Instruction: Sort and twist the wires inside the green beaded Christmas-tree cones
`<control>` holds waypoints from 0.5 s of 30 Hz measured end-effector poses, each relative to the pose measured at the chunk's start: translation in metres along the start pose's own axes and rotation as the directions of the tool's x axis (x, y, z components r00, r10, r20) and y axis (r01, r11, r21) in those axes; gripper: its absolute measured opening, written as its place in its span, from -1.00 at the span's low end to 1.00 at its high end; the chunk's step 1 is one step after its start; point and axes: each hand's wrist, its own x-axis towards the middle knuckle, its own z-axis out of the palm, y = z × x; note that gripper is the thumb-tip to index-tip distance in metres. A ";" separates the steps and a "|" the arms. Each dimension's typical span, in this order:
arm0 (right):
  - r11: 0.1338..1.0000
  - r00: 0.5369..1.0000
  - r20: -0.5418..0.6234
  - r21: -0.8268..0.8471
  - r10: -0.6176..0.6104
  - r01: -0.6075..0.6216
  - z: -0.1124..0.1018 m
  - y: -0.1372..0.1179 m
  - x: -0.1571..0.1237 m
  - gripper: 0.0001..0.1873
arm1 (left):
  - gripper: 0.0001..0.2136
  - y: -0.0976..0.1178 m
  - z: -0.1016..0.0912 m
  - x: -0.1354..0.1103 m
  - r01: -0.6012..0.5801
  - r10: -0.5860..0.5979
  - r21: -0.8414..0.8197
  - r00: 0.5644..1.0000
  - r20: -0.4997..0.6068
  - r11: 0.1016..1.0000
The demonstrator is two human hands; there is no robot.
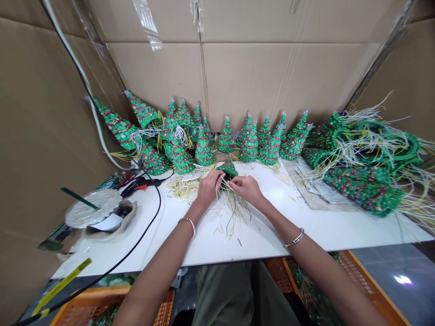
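A small green tinsel Christmas tree (228,169) lies on its side on the white table, its base facing me. White and yellow wires (234,203) trail from its underside towards me. My left hand (210,184) is at the left of the base, its fingers closed around some of the white wires. On the other side, my right hand (247,188) has thumb and fingertips pinched together at the wires by the base. Exactly which strand the right fingers hold is too small to make out. Short wire offcuts lie scattered below both hands.
Several finished-looking tinsel trees (249,145) stand along the cardboard wall (244,77). More trees with long loose wires (363,185) are piled at right. A glue gun (137,184), a clear plastic lid (93,208) and a black cable (149,222) lie left. Orange crates (91,301) sit below.
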 end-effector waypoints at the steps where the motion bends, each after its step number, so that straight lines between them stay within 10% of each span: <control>1: 0.999 1.000 -0.001 -0.038 0.000 0.000 -0.001 -0.002 0.000 -0.64 | -0.75 0.001 -0.001 0.000 0.004 -0.004 -0.020 1.000 -0.011 1.000; 10: 0.962 0.999 0.007 -0.268 0.045 -0.042 -0.004 -0.010 -0.002 -0.65 | -0.80 0.007 0.000 0.004 0.131 -0.178 -0.316 0.976 -0.124 0.940; 15: 0.944 1.000 0.002 -0.330 0.024 -0.022 -0.003 -0.011 -0.004 -0.56 | -0.78 0.012 0.001 0.007 0.281 -0.349 -0.565 0.937 -0.014 0.776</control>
